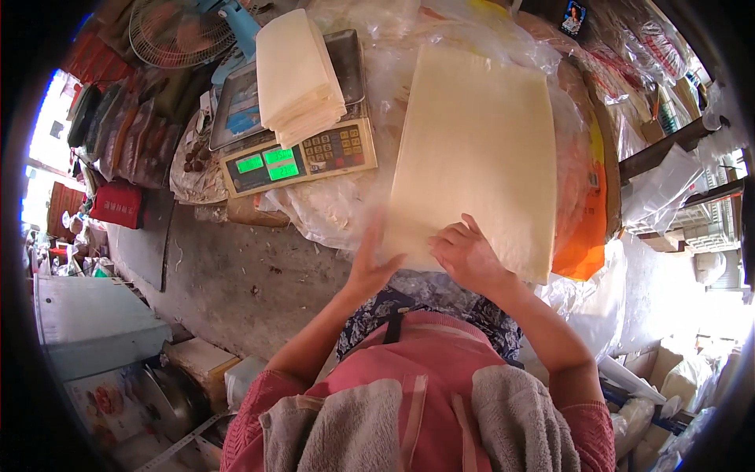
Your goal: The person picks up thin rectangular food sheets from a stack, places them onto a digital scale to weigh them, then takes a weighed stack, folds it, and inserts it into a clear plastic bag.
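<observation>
A wide, flat stack of thin, pale yellow sheets [477, 141] lies in front of me on plastic-covered sacks. My left hand [373, 263] is at its near left corner, thumb and fingers apart, the fingers smeared by motion. Over the near edge of the stack is my right hand [469, 252], its fingers curled in against the top sheet. Whether they pinch a sheet edge is hidden. To the left, a folded bundle of similar pale sheets [297, 71] rests on the metal pan of a digital scale [299, 161] with lit green displays.
Clear plastic wrap [322, 208] spreads around the stack, with an orange bag [582, 252] at its right. A fan [181, 31] stands at the far left, and a phone [573, 17] with a lit screen is at the far right. A red packet [116, 204] sits left of the scale.
</observation>
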The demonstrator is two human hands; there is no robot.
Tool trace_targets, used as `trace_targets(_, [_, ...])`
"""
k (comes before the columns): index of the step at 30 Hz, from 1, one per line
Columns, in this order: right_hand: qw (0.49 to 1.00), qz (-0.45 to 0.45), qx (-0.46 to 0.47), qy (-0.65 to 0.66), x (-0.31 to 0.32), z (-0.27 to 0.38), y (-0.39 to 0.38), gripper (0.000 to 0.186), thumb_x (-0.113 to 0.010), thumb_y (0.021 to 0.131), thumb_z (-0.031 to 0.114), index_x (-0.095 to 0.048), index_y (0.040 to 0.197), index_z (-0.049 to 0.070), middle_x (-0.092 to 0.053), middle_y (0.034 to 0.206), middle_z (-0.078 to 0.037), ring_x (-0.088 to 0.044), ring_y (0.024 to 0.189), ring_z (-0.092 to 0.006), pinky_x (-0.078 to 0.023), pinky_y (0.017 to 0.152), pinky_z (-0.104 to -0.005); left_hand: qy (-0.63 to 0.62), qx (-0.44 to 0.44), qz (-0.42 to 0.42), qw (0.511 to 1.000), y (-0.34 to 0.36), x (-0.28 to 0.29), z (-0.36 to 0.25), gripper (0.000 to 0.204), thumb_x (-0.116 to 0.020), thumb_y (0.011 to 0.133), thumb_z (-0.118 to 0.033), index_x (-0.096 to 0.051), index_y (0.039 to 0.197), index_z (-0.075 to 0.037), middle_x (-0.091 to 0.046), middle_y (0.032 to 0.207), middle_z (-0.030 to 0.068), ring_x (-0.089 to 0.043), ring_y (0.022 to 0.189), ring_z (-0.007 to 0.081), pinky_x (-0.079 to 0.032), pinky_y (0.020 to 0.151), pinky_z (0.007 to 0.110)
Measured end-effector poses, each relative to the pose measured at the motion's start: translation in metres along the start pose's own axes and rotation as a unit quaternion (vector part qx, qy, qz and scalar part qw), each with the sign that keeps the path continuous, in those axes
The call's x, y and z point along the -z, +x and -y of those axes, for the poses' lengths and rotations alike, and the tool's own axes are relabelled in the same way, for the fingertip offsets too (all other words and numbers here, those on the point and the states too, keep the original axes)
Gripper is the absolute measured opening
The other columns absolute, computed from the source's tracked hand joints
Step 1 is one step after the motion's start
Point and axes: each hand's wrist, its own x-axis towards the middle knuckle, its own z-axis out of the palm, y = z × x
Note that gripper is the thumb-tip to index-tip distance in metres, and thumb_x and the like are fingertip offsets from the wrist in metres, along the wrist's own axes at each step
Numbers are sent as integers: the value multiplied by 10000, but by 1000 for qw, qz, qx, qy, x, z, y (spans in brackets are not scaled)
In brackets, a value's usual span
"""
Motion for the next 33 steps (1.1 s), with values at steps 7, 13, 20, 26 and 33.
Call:
trace_targets(7, [979, 49, 45, -192, -24, 9, 22, 212, -678, 756, 185, -599, 921, 78, -556, 925, -80, -548, 904, -263, -336, 1014, -537, -86, 38, -20, 995, -4, -10, 25, 875, -670, 773, 48, -152, 1477, 11, -285, 1495, 140, -278, 1377, 223, -239, 1106, 332])
trace_targets(13, [970, 61, 66, -228, -20, 11, 24, 188, -665, 746, 163, -597, 892, 67, -561, 849, -84, -581, 824, -248, -388, 979, -489, -81, 44, 4, 996, -2, -7, 20, 940, -662, 752, 66, -84, 1489, -9, -240, 1521, 123, -248, 1396, 213, -241, 1112, 330])
trace_targets(20, [957, -117, -184, 190, 5, -1, 16, 118, -644, 752, 106, -610, 841, 36, -631, 816, -118, -628, 749, -307, -505, 688, -397, 224, -88, -2, 970, 7, 0, -16, 734, -679, 752, -10, -347, 1407, -19, -307, 1476, 190, -281, 1382, 351, -280, 1103, 415])
trace_targets(26, [987, -154, -33, 15, -12, 13, 19, 138, -646, 711, 105, -611, 827, 39, -613, 805, -124, -604, 767, -297, -486, 779, -403, 270, -94, 24, 958, 20, 1, -25, 588, -676, 730, -16, -479, 1284, -2, -424, 1393, 183, -341, 1338, 381, -328, 1076, 441])
trace_targets(33, [978, -150, -104, 103, -20, 4, 21, 84, -617, 692, 61, -556, 748, 44, -565, 712, -108, -578, 708, -308, -472, 751, -398, 183, -101, -57, 976, 20, -3, -38, 450, -633, 782, -9, -480, 1205, 5, -516, 1181, 218, -488, 1132, 380, -394, 978, 411])
